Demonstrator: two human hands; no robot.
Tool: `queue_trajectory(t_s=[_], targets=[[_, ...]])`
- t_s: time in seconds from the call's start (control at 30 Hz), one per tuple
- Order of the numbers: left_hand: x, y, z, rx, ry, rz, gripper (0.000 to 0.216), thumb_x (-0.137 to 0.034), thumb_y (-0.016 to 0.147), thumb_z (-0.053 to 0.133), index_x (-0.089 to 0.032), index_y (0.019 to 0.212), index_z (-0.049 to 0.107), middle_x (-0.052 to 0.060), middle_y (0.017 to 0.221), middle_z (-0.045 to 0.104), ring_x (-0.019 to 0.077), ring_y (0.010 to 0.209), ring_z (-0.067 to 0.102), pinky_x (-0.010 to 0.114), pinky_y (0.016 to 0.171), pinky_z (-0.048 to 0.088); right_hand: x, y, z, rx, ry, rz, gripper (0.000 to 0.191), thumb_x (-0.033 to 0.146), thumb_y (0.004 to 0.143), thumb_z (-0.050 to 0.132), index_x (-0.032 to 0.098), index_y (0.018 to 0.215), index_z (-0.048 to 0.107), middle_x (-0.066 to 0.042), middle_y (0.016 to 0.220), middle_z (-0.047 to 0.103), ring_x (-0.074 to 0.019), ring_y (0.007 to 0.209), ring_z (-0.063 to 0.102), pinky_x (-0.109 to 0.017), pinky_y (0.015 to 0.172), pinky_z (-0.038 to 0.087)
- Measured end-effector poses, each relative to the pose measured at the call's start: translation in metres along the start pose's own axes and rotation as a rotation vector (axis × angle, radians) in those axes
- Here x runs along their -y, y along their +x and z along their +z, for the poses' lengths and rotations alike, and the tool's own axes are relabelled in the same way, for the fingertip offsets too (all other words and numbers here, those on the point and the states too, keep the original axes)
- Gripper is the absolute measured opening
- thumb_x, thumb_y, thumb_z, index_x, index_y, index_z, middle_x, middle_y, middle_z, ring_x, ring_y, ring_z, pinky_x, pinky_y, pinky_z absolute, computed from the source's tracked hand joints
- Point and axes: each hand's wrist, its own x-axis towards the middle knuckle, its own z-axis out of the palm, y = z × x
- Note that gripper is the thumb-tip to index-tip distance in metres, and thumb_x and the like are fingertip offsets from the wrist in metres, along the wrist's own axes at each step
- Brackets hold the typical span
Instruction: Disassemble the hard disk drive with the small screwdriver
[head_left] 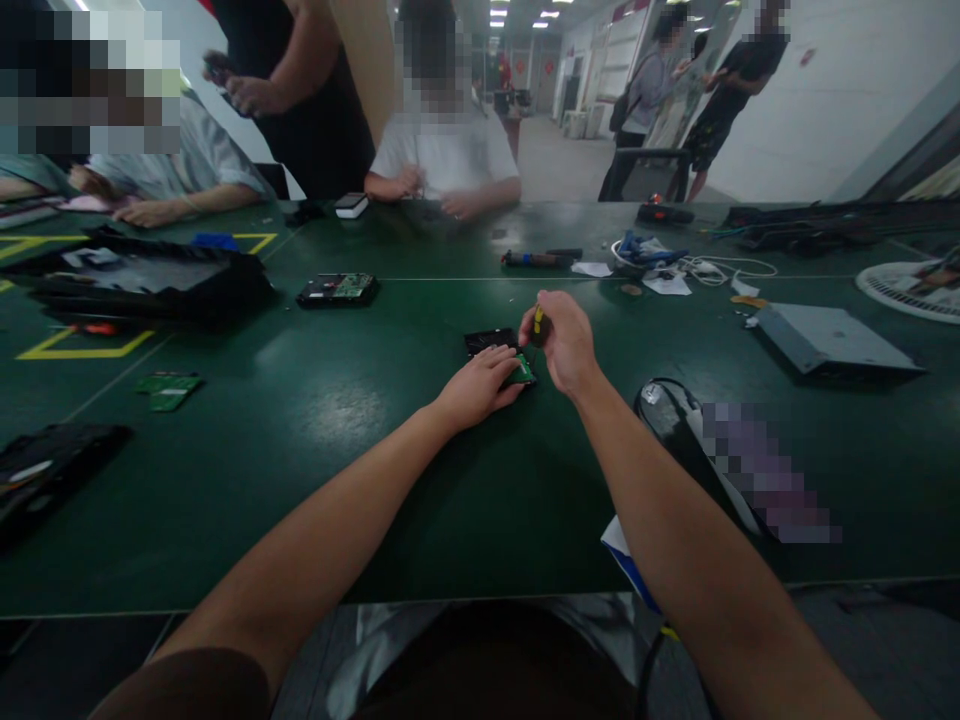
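Observation:
In the middle of the table lies a small black device with a green circuit board (520, 371). My left hand (484, 385) rests over its left side, fingers across the top and thumb along the near edge, gripping it against the table. A black flap or casing part (487, 341) shows just beyond those fingers. My right hand (566, 340) is closed around a screwdriver (538, 322) with a yellow and black handle, held above the right side of the device. The screwdriver's tip is hidden or too small to make out.
To the left are a hard-drive-like unit (341, 288), a loose green board (171, 388) and a large black casing (150, 280). On the right lie a silver metal box (836, 340), white cables (720, 267) and a cabled black item (675, 420). Several people sit or stand beyond.

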Motion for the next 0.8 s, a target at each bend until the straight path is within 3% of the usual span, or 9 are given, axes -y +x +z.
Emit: queue_trajectory(t_s=[0.2, 0.47, 0.6, 0.7, 0.8], targets=[[-0.0015, 0.0002, -0.0026, 0.021, 0.017, -0.011, 0.038, -0.041, 0.103, 0.054, -0.014, 0.130, 0.060, 0.018, 0.149, 0.057, 0.0276, 0.146, 0.049, 0.049, 0.125, 0.036, -0.0025, 0.0039, -0.0037, -0.025, 0.022, 0.022, 0.054, 0.076, 0.090, 0.052, 0.024, 0.079, 0.062, 0.003, 0.065, 0.053, -0.0117, 0.057, 0.050, -0.028, 0.055, 0.043], [-0.0001, 0.0008, -0.0008, 0.003, -0.001, 0.008, 0.037, -0.039, 0.102, 0.055, -0.017, 0.132, 0.059, 0.015, 0.148, 0.059, 0.0278, 0.145, 0.050, 0.051, 0.124, 0.037, -0.0001, -0.0007, -0.0003, -0.017, -0.022, -0.010, 0.042, 0.064, 0.085, 0.070, 0.026, 0.080, 0.054, 0.004, 0.070, 0.059, -0.0117, 0.059, 0.054, -0.028, 0.059, 0.046], [-0.0016, 0.0009, -0.0026, 0.011, -0.003, -0.002, 0.037, -0.039, 0.102, 0.055, -0.016, 0.131, 0.059, 0.016, 0.148, 0.058, 0.0278, 0.146, 0.049, 0.050, 0.124, 0.037, -0.0003, 0.0019, -0.0016, -0.011, -0.012, 0.013, 0.048, 0.074, 0.086, 0.060, 0.026, 0.082, 0.058, 0.005, 0.064, 0.050, -0.0110, 0.053, 0.046, -0.028, 0.051, 0.039], [-0.0019, 0.0006, -0.0028, 0.010, -0.007, -0.013, 0.038, -0.039, 0.102, 0.055, -0.015, 0.131, 0.059, 0.017, 0.148, 0.058, 0.0277, 0.146, 0.049, 0.050, 0.124, 0.036, -0.0016, 0.0038, -0.0030, -0.013, -0.009, 0.014, 0.056, 0.079, 0.088, 0.051, 0.025, 0.079, 0.062, 0.003, 0.067, 0.051, -0.0111, 0.055, 0.047, -0.029, 0.052, 0.041], [-0.0008, 0.0003, -0.0011, 0.009, -0.006, -0.007, 0.038, -0.039, 0.102, 0.056, -0.015, 0.131, 0.060, 0.017, 0.148, 0.059, 0.0275, 0.146, 0.049, 0.049, 0.125, 0.036, -0.0022, 0.0030, -0.0025, -0.025, -0.005, -0.012, 0.049, 0.073, 0.088, 0.060, 0.025, 0.078, 0.061, 0.003, 0.070, 0.054, -0.0112, 0.058, 0.051, -0.028, 0.056, 0.043]])
